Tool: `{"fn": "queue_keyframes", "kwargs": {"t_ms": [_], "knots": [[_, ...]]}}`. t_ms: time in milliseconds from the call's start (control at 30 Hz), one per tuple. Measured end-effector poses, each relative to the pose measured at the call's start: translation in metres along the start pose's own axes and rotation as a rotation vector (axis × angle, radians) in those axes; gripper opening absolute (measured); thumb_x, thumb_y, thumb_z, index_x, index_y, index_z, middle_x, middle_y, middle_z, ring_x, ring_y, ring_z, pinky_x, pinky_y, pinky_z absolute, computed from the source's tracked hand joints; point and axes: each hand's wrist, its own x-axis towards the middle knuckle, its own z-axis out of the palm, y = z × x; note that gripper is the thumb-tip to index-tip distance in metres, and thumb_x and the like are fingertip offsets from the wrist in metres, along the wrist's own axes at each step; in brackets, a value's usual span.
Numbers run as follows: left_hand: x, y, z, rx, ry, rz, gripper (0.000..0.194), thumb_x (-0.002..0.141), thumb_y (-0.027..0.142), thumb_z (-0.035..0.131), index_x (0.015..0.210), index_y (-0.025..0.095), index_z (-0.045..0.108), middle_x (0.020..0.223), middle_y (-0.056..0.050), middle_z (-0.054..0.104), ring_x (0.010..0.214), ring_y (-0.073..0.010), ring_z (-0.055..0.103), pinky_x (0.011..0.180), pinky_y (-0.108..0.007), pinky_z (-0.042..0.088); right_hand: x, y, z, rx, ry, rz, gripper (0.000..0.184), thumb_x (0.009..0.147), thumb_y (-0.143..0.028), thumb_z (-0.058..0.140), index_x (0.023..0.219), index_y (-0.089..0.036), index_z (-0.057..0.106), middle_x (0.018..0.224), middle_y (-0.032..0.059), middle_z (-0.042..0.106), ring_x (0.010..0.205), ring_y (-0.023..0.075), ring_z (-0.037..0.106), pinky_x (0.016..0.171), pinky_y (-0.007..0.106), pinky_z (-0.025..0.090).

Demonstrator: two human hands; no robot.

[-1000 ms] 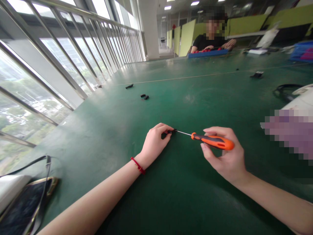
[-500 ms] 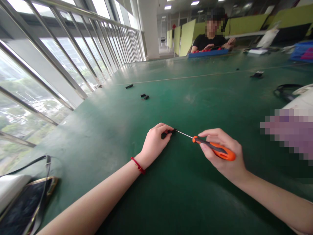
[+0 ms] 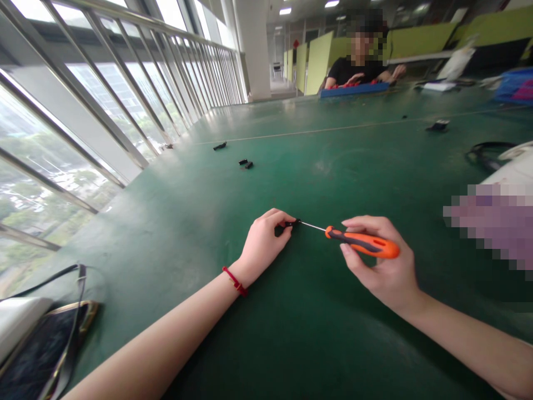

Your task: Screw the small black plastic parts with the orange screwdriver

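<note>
from screwdriver [image 3: 366, 244] to railing [image 3: 225, 72], green tabletop [image 3: 175, 222] spreads wide.

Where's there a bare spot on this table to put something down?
The green table has bare room beyond the left hand, up to two small black pieces, and between the left forearm and right forearm. It's crowded at the near left, with a white object, strap and phone, and between left and right hand, where the screwdriver meets a black part.
</note>
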Motion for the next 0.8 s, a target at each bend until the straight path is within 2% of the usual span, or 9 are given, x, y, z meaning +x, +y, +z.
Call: {"fn": "queue_keyframes", "kwargs": {"t_ms": [67, 200, 333, 400, 500, 567, 667, 733, 800], "knots": [[0.0001, 0.0004, -0.0001, 0.002, -0.002, 0.001, 0.019, 0.079, 0.01, 0.054, 0.089, 0.019, 0.067, 0.09, -0.001, 0.065, 0.081, -0.0133, 0.061, 0.074, -0.025, 0.049, 0.0001, 0.0003, -0.0003, 0.004, -0.016, 0.014, 0.028, 0.075, -0.019, 0.062, 0.102, -0.022, 0.056, 0.075, 0.0005, 0.059, 0.071, 0.0166, 0.06, 0.066, 0.031, 0.052], [-0.0001, 0.0008, -0.0004, -0.001, 0.0, -0.001, 0.018, 0.079, 0.01, 0.054, 0.089, 0.019, 0.066, 0.09, -0.001, 0.065, 0.081, -0.0131, 0.061, 0.073, -0.025, 0.048, -0.0003, -0.0007, -0.0012, 0.008, -0.127, 0.019, 0.011, 0.079, -0.019, 0.059, 0.09, -0.024, 0.058, 0.071, -0.0008, 0.063, 0.068, 0.0155, 0.063, 0.062, 0.028, 0.052], [-0.0003, 0.0002, -0.0001, -0.003, 0.003, -0.006, 0.017, 0.079, 0.01, 0.054, 0.087, 0.019, 0.066, 0.09, -0.002, 0.066, 0.081, -0.0137, 0.061, 0.073, -0.026, 0.048, -0.0002, -0.0007, -0.0004, 0.021, -0.002, -0.027, 0.023, 0.076, -0.016, 0.062, 0.098, -0.023, 0.057, 0.088, 0.0027, 0.063, 0.078, 0.0157, 0.063, 0.068, 0.028, 0.053], [-0.0003, 0.0002, 0.0, -0.004, 0.004, -0.004, 0.016, 0.079, 0.01, 0.054, 0.087, 0.018, 0.066, 0.09, -0.002, 0.066, 0.08, -0.0136, 0.061, 0.073, -0.026, 0.048, 0.0001, -0.0002, -0.0003, 0.022, -0.001, -0.011, 0.03, 0.075, -0.017, 0.062, 0.104, -0.022, 0.055, 0.08, 0.0013, 0.06, 0.073, 0.0159, 0.061, 0.068, 0.031, 0.053], [-0.0004, 0.001, -0.0002, -0.012, 0.003, -0.004, 0.017, 0.078, 0.01, 0.054, 0.087, 0.018, 0.066, 0.09, -0.001, 0.066, 0.081, -0.0134, 0.061, 0.073, -0.025, 0.049, 0.0003, -0.0001, -0.0008, -0.02, -0.088, 0.003, 0.017, 0.078, -0.02, 0.06, 0.094, -0.023, 0.057, 0.068, -0.0015, 0.059, 0.064, 0.015, 0.059, 0.063, 0.03, 0.051], [-0.0006, 0.0016, -0.0006, -0.014, 0.001, -0.006, 0.016, 0.078, 0.01, 0.054, 0.086, 0.018, 0.066, 0.09, -0.002, 0.066, 0.081, -0.0134, 0.061, 0.074, -0.026, 0.049, 0.0002, -0.0004, -0.0009, -0.04, -0.08, -0.013, 0.012, 0.078, -0.019, 0.061, 0.089, -0.024, 0.058, 0.075, 0.0001, 0.063, 0.068, 0.0151, 0.061, 0.062, 0.029, 0.051], [-0.0006, 0.0022, -0.0008, -0.01, 0.001, -0.006, 0.016, 0.078, 0.01, 0.054, 0.086, 0.018, 0.066, 0.091, -0.002, 0.066, 0.081, -0.0137, 0.061, 0.074, -0.026, 0.049, -0.0004, -0.0006, -0.0007, -0.027, 0.014, -0.012, 0.028, 0.074, -0.019, 0.064, 0.101, -0.024, 0.057, 0.089, 0.0031, 0.063, 0.077, 0.0171, 0.063, 0.067, 0.031, 0.053], [-0.0004, 0.0022, -0.0009, -0.009, 0.002, -0.004, 0.016, 0.078, 0.01, 0.054, 0.086, 0.018, 0.066, 0.09, -0.002, 0.066, 0.081, -0.0141, 0.062, 0.074, -0.027, 0.05, -0.0007, -0.0006, -0.0007, -0.034, -0.021, 0.002, 0.029, 0.074, -0.02, 0.064, 0.102, -0.024, 0.056, 0.079, 0.0011, 0.062, 0.073, 0.0178, 0.062, 0.069, 0.033, 0.053], [-0.0001, 0.0019, -0.0008, -0.009, 0.002, -0.003, 0.016, 0.078, 0.01, 0.054, 0.086, 0.018, 0.066, 0.091, -0.002, 0.066, 0.081, -0.0141, 0.062, 0.074, -0.027, 0.05, -0.0006, -0.0009, -0.0007, -0.043, -0.094, 0.006, 0.019, 0.077, -0.02, 0.061, 0.094, -0.024, 0.058, 0.07, -0.0009, 0.061, 0.067, 0.0165, 0.062, 0.064, 0.031, 0.052]]}}
